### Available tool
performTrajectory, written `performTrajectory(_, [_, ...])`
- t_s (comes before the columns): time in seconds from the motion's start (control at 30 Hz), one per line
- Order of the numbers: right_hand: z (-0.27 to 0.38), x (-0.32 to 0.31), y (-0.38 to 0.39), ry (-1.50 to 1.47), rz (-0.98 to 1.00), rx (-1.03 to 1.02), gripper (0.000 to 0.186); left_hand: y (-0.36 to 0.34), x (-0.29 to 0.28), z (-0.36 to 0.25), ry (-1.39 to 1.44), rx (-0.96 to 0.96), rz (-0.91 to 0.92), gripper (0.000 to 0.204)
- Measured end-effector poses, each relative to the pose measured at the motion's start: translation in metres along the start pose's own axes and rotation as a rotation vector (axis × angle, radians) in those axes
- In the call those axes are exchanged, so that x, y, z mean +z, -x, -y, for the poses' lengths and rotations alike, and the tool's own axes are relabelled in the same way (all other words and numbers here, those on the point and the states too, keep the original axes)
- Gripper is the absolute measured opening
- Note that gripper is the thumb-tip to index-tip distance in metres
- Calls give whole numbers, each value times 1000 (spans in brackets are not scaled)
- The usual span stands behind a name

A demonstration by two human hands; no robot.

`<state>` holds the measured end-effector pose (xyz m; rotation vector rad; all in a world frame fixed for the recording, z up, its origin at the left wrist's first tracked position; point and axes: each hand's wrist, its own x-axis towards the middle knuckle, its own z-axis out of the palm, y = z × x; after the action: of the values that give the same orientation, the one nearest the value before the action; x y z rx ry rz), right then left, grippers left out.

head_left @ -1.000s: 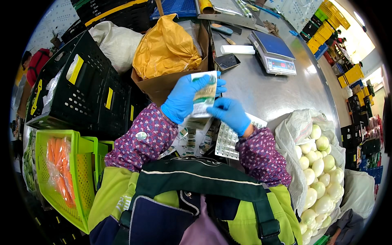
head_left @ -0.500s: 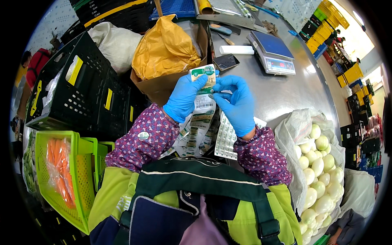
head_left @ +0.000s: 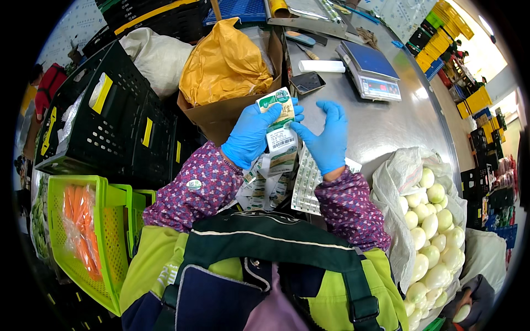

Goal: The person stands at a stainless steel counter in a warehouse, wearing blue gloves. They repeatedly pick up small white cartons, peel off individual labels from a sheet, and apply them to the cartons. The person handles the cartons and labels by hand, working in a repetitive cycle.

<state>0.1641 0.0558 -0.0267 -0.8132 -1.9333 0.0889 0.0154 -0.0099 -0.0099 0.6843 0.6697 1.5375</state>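
In blue gloves, my two hands are over the near edge of the steel table. My left hand (head_left: pixel 244 137) is closed on a strip of green-and-white printed labels (head_left: pixel 282 140), thumb on its front, and the strip hangs downward. Just to its right, my right hand (head_left: pixel 327 137) has thumb and fingers apart with nothing visible between them. Its thumb tip is close to the strip's right edge; whether it touches I cannot tell. Below my hands lie more loose labels (head_left: pixel 255 193) and a sheet of small stickers (head_left: pixel 306 185).
A blue-topped scale (head_left: pixel 372 66), a white roll (head_left: pixel 321 66) and a black tray (head_left: pixel 307 83) sit on the table. Peeled onions fill a white sack (head_left: pixel 386 176) at right. A carton with a yellow bag (head_left: pixel 221 69), black crates (head_left: pixel 94 110) and a green carrot basket (head_left: pixel 113 237) stand left.
My right hand's fingers have come away from the label strip and spread apart. The strip in my left hand has tilted, its lower part swinging right.
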Motion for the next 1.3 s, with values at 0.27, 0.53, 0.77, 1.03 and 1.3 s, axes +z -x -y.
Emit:
performTrajectory(0.27, [21, -7, 70, -447, 1203, 366, 31, -9, -2, -31, -170, 20, 25, 45])
performTrajectory(0.53, [-75, -23, 45, -147, 532, 245, 21, -25, -36, 47, -330, -60, -132, 34])
performTrajectory(0.77, [-130, -2, 69, -253, 958, 562, 23, -38, -50, 126, -506, -99, -181, 40])
performTrajectory(1.03, [-112, -13, 59, -161, 571, 105, 17, -37, -40, 135, -531, -101, -180, 32])
performTrajectory(1.3, [-94, -13, 49, -14, 571, -100, 13, -33, -26, 125, -531, -183, -180, 30])
